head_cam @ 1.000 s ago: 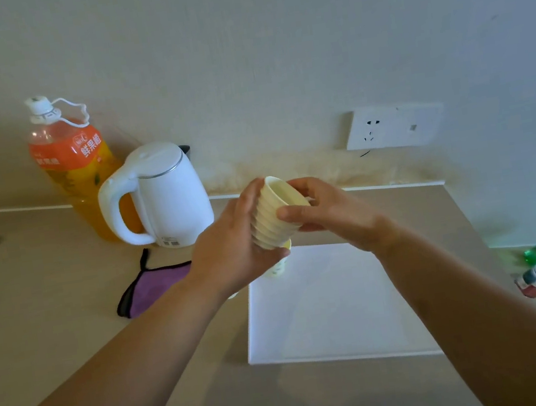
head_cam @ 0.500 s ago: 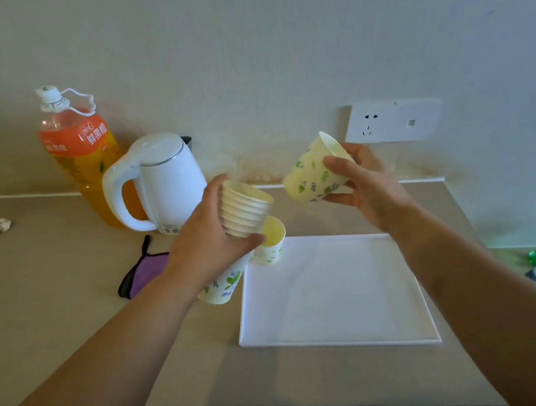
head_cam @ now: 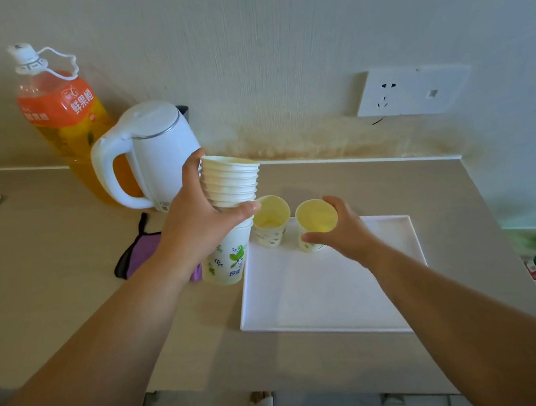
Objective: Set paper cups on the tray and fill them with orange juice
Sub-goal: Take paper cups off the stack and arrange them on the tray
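Leaf-printed paper cup [head_cam: 316, 221] — yellow inside, upright, mouth up — at the tray's [head_cam: 342, 299] far edge; right fingers [head_cam: 332, 202] clamp it, left fingers [head_cam: 193, 166] clamp the stack [head_cam: 231, 180].

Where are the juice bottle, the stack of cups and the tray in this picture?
orange juice bottle [head_cam: 60, 108], head view, on its orange label.
stack of paper cups [head_cam: 231, 182], head view, on the stacked rims.
white tray [head_cam: 324, 298], head view, on its bare floor.

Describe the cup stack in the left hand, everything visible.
Nested paper cups: the cup stack shows cream rolled rims at top, mouth up, tilted slightly right. Lowest cup has green leaf print and blue characters. The left hand grips its middle, thumb across the front. Base is just left of the white tray; counter contact unclear.
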